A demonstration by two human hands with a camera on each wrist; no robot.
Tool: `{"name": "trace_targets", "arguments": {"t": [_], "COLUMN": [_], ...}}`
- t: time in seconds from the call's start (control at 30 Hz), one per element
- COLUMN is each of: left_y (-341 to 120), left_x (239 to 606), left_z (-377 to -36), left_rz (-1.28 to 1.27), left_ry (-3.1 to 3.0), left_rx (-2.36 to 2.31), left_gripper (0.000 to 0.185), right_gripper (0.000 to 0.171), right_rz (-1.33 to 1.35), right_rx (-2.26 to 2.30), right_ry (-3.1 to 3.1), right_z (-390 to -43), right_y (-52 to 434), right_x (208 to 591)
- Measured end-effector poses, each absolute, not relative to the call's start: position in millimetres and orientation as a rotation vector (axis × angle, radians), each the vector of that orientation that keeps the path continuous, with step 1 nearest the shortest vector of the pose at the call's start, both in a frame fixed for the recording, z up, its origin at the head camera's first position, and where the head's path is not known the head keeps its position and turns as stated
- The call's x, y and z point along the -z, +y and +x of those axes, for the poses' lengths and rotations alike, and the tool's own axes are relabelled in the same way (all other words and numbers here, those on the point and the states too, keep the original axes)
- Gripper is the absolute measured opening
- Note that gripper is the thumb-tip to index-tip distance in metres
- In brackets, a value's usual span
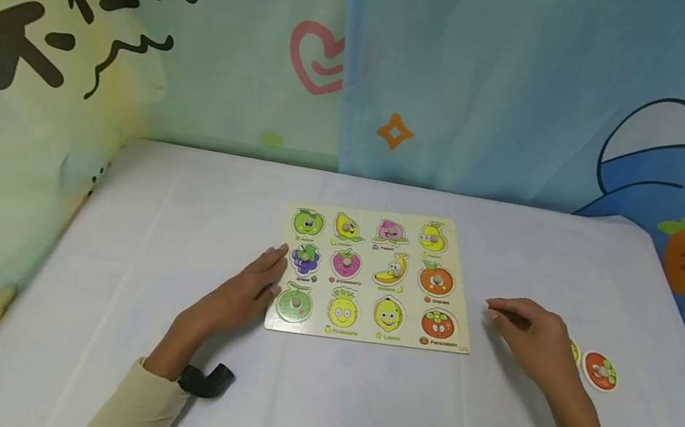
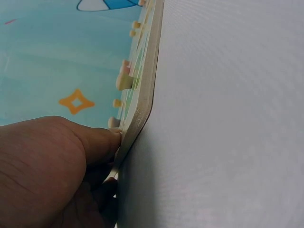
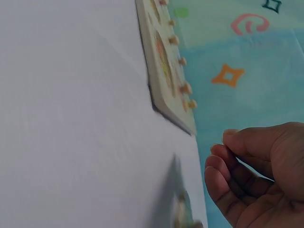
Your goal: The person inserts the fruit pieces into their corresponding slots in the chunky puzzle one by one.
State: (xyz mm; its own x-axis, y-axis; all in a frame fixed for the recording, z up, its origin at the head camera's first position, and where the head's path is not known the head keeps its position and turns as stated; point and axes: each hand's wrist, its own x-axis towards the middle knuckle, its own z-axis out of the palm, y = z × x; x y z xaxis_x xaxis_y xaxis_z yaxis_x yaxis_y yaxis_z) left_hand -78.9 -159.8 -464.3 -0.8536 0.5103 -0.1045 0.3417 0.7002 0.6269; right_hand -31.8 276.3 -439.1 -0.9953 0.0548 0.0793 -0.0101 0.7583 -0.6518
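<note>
A fruit puzzle board (image 1: 367,337) lies on the white table, several pieces with small knobs set in it. The persimmon recess (image 3: 164,61) shows as a hollow near the board's corner. My left hand (image 1: 240,294) touches the board's left edge, its thumb (image 2: 102,142) against the rim near the corner. To the right of the board, my right hand (image 1: 526,337) hovers with loosely bent fingers (image 3: 218,180); thumb and index come close together with nothing between them. By that wrist lie a knobbed persimmon piece (image 1: 600,371) and a yellow piece (image 1: 574,350), mostly hidden by the hand.
The white tablecloth (image 1: 353,407) spreads around the board. Behind the table hangs a printed cloth backdrop (image 1: 482,79), which continues down the left side. Black devices (image 1: 206,380) are strapped at both wrists, below light sleeves (image 1: 137,408).
</note>
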Motion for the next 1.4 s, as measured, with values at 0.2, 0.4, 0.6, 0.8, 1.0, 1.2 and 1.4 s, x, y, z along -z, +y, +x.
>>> {"name": "trace_targets", "arguments": {"t": [0.2,0.4,0.6,0.8,1.0,1.2,1.4], "left_y": [-159.9,-159.7,-161.3,-160.7,-160.5,-159.8,-160.0], "left_x": [464.2,463.8,462.6,464.5,465.4,466.1,466.3], "left_z": [-78.7,-78.3,-78.1,-79.1,-78.5,-79.1,-79.0], "left_rz": [0.668,0.653,0.651,0.672,0.658,0.674,0.672], "left_ry": [2.644,2.634,2.634,2.637,2.631,2.636,2.643], "left_rx": [-0.886,-0.885,-0.891,-0.894,-0.883,-0.883,-0.881], "left_gripper": [0.055,0.056,0.055,0.055,0.055,0.055,0.055], "right_gripper": [0.026,0.028,0.027,0.024,0.026,0.026,0.022], "right_rz": [-0.133,-0.263,-0.313,-0.293,-0.267,-0.305,-0.236], "right_rx": [-1.041,-0.952,-0.875,-0.838,-0.814,-0.790,-0.795], "right_ry": [-2.839,-2.913,-3.017,-3.120,-3.212,-3.209,-3.074], "right_z": [-23.6,-18.3,-20.2,-25.2,-31.3,-33.7,-36.9], "right_y": [299.7,308.7,311.2,309.3,308.8,306.1,297.3], "right_x": [435.1,439.9,451.4,444.8,438.9,437.1,434.6]}}
